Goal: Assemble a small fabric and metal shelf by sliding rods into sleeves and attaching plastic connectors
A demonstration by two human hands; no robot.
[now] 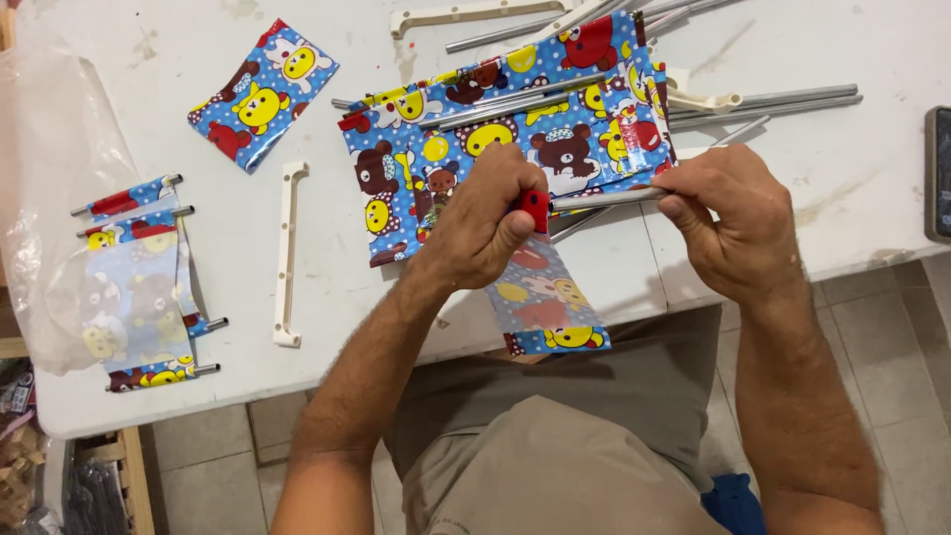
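At the table edge [634, 297], left hand [485, 223] and right hand [738, 223] grip a rod [604, 198].

clear plastic bag [50, 168] at table's left, dark screen [939, 173] at right edge

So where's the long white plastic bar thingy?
In the head view, the white plastic bar lies flat on the white table, left of the left hand, between the rolled fabric pieces on rods and the big cartoon fabric.

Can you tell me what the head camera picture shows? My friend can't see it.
A person's left hand grips bear-print fabric while the right hand holds a metal rod at its hem, over a white table.
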